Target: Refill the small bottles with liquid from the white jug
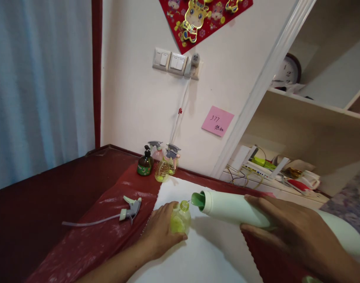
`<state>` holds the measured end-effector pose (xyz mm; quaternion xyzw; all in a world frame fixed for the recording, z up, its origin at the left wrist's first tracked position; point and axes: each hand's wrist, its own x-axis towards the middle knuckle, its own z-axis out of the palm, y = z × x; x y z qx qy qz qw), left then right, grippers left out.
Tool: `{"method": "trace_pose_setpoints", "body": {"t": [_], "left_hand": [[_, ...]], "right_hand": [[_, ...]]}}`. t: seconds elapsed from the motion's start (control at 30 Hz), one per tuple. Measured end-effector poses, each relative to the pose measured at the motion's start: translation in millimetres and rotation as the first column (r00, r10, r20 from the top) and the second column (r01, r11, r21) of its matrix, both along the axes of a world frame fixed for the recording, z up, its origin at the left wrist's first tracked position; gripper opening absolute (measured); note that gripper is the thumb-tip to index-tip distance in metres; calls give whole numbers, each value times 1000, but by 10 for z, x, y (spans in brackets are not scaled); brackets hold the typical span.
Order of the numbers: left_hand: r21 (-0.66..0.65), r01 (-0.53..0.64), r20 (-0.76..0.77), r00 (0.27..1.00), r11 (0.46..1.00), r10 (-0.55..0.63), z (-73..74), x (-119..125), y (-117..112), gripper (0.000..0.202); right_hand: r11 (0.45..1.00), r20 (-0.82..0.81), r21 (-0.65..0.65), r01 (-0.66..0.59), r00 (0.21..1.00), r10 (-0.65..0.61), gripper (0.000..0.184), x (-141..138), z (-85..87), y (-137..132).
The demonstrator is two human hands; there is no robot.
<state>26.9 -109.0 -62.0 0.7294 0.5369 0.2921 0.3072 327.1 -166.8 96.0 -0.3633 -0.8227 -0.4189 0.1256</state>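
My left hand [159, 232] is wrapped round a small clear bottle [180, 221] with yellow-green liquid, standing open on a white cloth [203, 251]. My right hand [294, 232] grips a large white bottle [235, 208], tipped almost flat. Its green spout [198, 199] points left, just above the small bottle's mouth. A detached grey spray head [131, 210] with a long tube lies on the red cover to the left.
Three small bottles [159, 163], two with spray heads and one dark pump bottle, stand against the wall. A dark red table [50, 212] carries the red plastic cover. A shelf [271, 169] at right holds cables and devices. A curtain hangs at left.
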Motion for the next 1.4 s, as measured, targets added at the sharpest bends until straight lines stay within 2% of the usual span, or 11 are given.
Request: {"method": "trace_pose_setpoints", "body": {"t": [0.33,0.47,1.03,1.23,1.4], "left_hand": [[1,-1,10,1000,1000,1,-25,0,6,84],[1,-4,19,1000,1000,4,-41,-2,16,82],[33,-17,74,997,999,14,-82,12,19,78],[36,-25,77,997,999,22,-72,12,21,79],[32,-21,62,998,999,19,-64,11,28,80]], "right_hand": [[1000,31,-12,2,1000,-2,41,19,6,-5],[1000,-12,9,-3,1000,3,46,0,-14,16],[1000,-23,-14,-12,1000,12,47,31,-47,24],[998,-72,-45,-32,997,29,45,37,-93,29],[996,-188,-85,-33,982,17,46,37,-221,33]]}}
